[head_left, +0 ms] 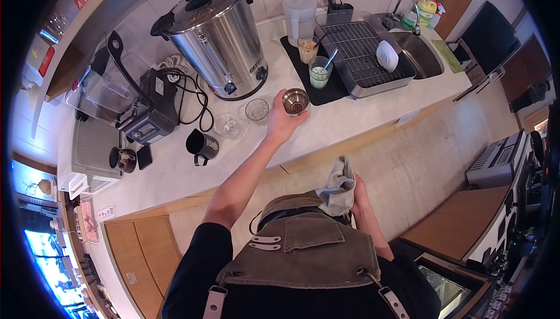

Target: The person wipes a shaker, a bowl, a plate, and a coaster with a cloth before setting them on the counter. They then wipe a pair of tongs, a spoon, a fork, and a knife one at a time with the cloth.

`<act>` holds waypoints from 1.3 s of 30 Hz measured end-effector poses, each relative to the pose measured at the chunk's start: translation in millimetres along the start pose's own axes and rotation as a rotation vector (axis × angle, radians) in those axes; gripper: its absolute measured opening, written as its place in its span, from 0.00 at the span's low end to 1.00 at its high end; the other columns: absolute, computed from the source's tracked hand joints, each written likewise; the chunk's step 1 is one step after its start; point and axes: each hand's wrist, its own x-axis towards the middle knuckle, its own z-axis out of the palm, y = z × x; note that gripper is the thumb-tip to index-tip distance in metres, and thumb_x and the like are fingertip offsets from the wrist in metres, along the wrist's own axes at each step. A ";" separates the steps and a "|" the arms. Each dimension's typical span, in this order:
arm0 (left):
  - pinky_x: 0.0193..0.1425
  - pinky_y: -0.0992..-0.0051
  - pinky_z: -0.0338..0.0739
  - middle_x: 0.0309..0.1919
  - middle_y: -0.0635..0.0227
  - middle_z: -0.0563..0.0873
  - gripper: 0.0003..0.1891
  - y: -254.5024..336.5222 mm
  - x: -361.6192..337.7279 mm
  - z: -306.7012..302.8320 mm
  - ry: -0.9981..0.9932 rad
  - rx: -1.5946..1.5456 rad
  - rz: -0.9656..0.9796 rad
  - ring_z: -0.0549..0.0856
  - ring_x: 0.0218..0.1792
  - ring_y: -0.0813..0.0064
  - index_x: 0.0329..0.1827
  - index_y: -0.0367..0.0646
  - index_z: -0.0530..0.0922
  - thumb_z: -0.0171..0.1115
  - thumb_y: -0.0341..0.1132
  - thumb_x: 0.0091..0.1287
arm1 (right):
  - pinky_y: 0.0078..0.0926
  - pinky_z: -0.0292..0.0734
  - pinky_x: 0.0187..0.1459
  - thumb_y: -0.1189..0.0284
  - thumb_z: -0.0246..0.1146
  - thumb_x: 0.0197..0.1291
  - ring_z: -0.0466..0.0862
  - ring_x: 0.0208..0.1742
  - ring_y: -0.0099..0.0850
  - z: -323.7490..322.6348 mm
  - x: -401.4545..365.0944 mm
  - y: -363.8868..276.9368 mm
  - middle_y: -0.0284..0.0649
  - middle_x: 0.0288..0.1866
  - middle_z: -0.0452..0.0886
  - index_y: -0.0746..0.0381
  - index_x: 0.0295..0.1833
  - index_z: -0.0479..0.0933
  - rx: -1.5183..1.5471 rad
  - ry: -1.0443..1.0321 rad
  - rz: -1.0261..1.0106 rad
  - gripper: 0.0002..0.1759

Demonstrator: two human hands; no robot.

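Note:
My left hand (283, 121) is closed around a small metal strainer cup (296, 102) with holes in its bottom, near the counter's front edge. Beside it on the left stand an empty clear glass (256, 110) and a clear glass piece (228, 126). In front of the apron, my right hand (360, 195) grips a grey cloth (339, 189), its fingers partly hidden. Behind the strainer cup, on a black mat (326, 95), are a glass with green and white contents (319, 74) and a glass with light brown contents (307, 50).
A large steel urn (219, 44) stands at the back of the counter (169, 170). Farther left are a black pitcher (202, 145), cables and a black machine (154, 100). A dish rack (364, 56) with a white item and a sink (417, 53) are at the right.

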 end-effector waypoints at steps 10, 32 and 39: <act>0.69 0.65 0.73 0.63 0.49 0.78 0.53 -7.9 1.1 17.9 0.035 0.021 -0.019 0.79 0.64 0.55 0.75 0.35 0.59 0.82 0.43 0.49 | 0.33 0.83 0.49 0.63 0.50 0.73 0.85 0.45 0.31 -3.0 1.4 -6.5 0.37 0.45 0.85 0.60 0.53 0.79 0.101 -0.003 0.033 0.16; 0.58 0.62 0.75 0.49 0.58 0.82 0.25 -48.6 -73.3 -16.5 0.016 0.223 -0.198 0.79 0.51 0.57 0.58 0.43 0.79 0.74 0.35 0.57 | 0.23 0.80 0.37 0.63 0.53 0.72 0.82 0.36 0.23 24.5 31.7 -33.8 0.31 0.38 0.83 0.59 0.50 0.78 -0.095 -0.080 0.064 0.13; 0.53 0.62 0.79 0.47 0.59 0.83 0.23 38.8 2.5 -27.7 0.086 0.257 0.302 0.84 0.43 0.55 0.58 0.44 0.79 0.73 0.35 0.59 | 0.16 0.75 0.30 0.65 0.55 0.72 0.80 0.32 0.17 19.7 24.5 -43.3 0.27 0.37 0.82 0.58 0.54 0.79 -0.128 -0.023 -0.050 0.13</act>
